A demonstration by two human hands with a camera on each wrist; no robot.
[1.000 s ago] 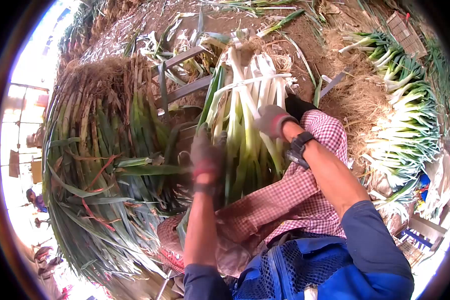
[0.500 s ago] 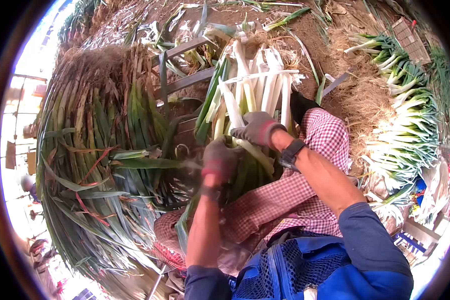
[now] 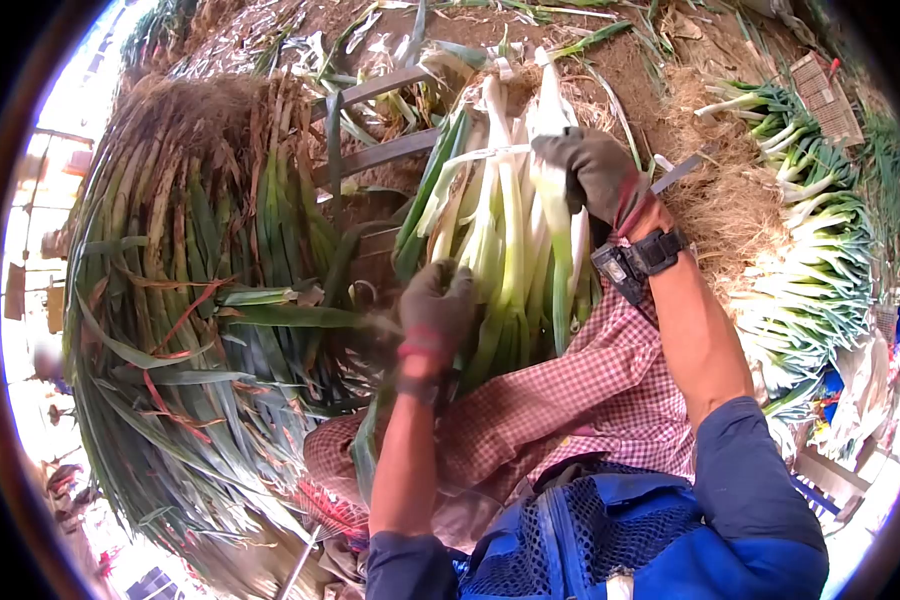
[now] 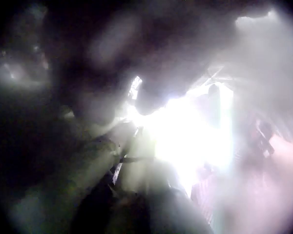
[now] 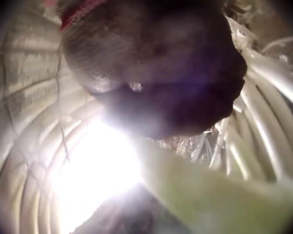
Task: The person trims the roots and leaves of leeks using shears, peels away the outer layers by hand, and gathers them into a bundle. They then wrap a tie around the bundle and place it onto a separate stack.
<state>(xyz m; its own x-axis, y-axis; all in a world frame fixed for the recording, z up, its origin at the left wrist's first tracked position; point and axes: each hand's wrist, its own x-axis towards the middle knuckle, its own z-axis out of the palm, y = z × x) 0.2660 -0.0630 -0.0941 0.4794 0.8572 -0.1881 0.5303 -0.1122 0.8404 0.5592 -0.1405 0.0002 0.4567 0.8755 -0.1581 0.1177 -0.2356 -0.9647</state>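
In the head view, white-stemmed leeks (image 3: 511,235) lie in a bundle before the person, with a pale band (image 3: 490,153) across their stems. The gloved right hand (image 3: 600,178) grips one thick leek (image 3: 553,205) at the bundle's right side, near the band. That hand looks dark in the right wrist view, its fingers curled above a blurred pale green stalk (image 5: 200,190). Beside the bundle's lower left is the gloved left hand (image 3: 437,305), its fingers loosely bent with nothing visible between them. Glare and blur hide most of the left wrist view.
A large pile of untrimmed leeks (image 3: 190,260) lies at the left. Metal bars (image 3: 385,150) stand between it and the bundle. Cleaned leeks (image 3: 820,240) form a row at the right, beside loose roots (image 3: 725,190). A blade-like strip (image 3: 682,170) lies near the right hand.
My right hand has moved up and right from the middle of the bundle, with a leek now lying along its right side. My left hand, near the right one half a second ago, is apart from it.
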